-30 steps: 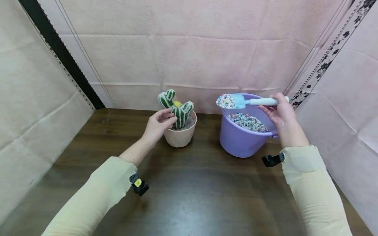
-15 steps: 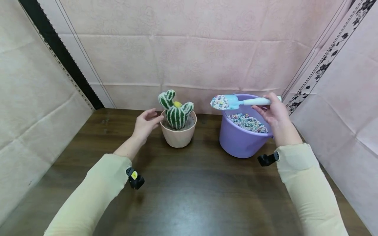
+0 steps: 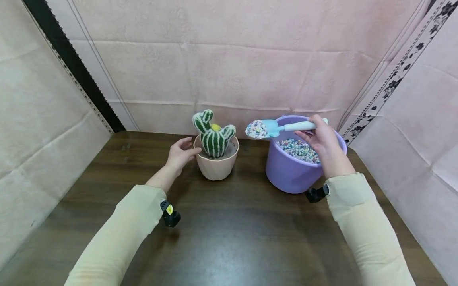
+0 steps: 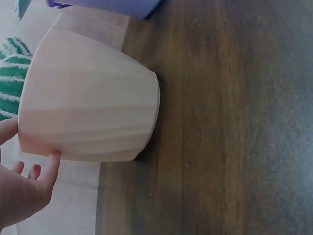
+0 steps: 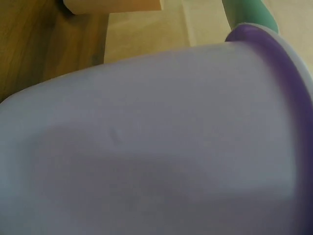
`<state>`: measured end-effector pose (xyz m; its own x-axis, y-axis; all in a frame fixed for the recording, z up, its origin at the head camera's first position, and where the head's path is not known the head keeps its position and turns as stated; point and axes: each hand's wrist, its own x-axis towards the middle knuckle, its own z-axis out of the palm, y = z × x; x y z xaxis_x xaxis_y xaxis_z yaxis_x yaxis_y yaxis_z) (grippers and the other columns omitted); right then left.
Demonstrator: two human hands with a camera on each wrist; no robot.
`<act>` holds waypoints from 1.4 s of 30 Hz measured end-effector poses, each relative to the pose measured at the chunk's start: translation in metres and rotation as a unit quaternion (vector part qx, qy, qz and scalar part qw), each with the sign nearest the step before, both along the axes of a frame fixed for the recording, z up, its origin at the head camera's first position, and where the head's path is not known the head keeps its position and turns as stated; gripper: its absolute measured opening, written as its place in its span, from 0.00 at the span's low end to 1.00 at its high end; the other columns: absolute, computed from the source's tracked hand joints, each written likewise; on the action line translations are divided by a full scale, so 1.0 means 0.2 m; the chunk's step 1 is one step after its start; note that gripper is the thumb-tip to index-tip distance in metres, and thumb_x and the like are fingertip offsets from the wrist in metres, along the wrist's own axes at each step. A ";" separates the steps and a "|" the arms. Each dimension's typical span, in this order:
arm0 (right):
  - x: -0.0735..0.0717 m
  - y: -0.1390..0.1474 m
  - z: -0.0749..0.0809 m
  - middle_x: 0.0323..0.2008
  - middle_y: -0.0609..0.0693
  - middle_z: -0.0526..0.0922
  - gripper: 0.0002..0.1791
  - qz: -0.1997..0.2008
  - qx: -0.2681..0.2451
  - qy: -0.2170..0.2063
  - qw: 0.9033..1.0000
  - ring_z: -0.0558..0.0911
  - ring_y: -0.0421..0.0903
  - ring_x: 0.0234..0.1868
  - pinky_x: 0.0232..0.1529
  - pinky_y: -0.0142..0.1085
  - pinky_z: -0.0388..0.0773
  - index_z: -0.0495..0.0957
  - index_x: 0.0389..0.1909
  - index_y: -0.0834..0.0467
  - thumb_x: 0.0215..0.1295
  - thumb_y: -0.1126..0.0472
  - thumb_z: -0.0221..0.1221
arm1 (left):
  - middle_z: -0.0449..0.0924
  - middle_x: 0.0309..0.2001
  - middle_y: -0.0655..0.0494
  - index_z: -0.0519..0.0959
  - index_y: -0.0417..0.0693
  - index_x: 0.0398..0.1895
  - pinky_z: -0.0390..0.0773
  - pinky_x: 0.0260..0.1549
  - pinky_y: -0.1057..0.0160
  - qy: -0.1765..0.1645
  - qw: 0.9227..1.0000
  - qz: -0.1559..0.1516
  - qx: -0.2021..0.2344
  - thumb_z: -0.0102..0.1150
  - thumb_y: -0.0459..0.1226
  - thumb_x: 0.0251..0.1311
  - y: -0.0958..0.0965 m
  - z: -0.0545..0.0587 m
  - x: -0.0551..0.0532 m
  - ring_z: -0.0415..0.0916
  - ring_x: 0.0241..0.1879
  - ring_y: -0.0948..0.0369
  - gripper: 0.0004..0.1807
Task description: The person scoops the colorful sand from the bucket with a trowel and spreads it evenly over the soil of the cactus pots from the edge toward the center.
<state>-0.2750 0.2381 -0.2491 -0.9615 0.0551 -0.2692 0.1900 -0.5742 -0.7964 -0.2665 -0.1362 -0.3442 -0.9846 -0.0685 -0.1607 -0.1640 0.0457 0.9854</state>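
Observation:
My left hand (image 3: 179, 155) is at the left side of a beige faceted pot (image 3: 216, 169), fingers relaxed. In the left wrist view, fingertips (image 4: 54, 159) touch the pot's wall near its rim. A knitted green-and-white striped cactus (image 3: 214, 142) with a yellow tip stands upright in the pot. My right hand (image 3: 323, 142) grips the pale handle of a light blue trowel (image 3: 272, 128), held nearly level. Small pastel pebbles (image 3: 256, 129) heap its blade, which hangs between bucket and pot. Below that hand stands a purple bucket (image 3: 288, 176) holding more pebbles (image 3: 299, 150); the right wrist view shows mostly its wall.
Both containers stand on a dark brown wooden table (image 3: 229, 234), near its back edge. Pale pink cloth (image 3: 229, 75) hangs behind them, and further cloth walls flank the table on both sides.
My left hand has moved from the cactus out to the left, then back in to the pot's rim. The loaded trowel has travelled left, away from over the bucket and toward the pot.

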 end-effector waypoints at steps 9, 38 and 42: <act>-0.02 -0.06 0.00 0.43 0.55 0.64 0.04 0.012 0.022 0.007 1.000 0.77 0.47 0.34 0.31 0.36 0.85 0.65 0.32 0.59 0.64 0.66 0.50 | 0.62 0.67 0.43 0.61 0.42 0.68 0.69 0.63 0.55 0.006 1.000 -0.013 -0.017 0.57 0.34 0.61 0.00 -0.01 0.00 0.63 0.65 0.52 0.32; -0.07 -0.26 0.01 0.30 0.49 0.75 0.12 0.025 0.192 0.030 0.981 0.83 0.42 0.26 0.31 0.33 0.85 0.67 0.45 0.59 0.61 0.67 0.48 | 0.66 0.65 0.42 0.64 0.41 0.66 0.70 0.62 0.55 0.011 0.999 -0.010 -0.037 0.55 0.33 0.62 0.01 -0.01 0.01 0.64 0.64 0.52 0.28; -0.08 -0.29 0.01 0.26 0.47 0.75 0.18 0.017 0.211 0.031 0.977 0.81 0.42 0.25 0.30 0.33 0.85 0.65 0.52 0.58 0.60 0.67 0.49 | 0.66 0.64 0.42 0.64 0.40 0.66 0.70 0.62 0.55 0.012 0.999 -0.010 -0.035 0.55 0.33 0.62 0.01 -0.01 0.01 0.64 0.64 0.52 0.28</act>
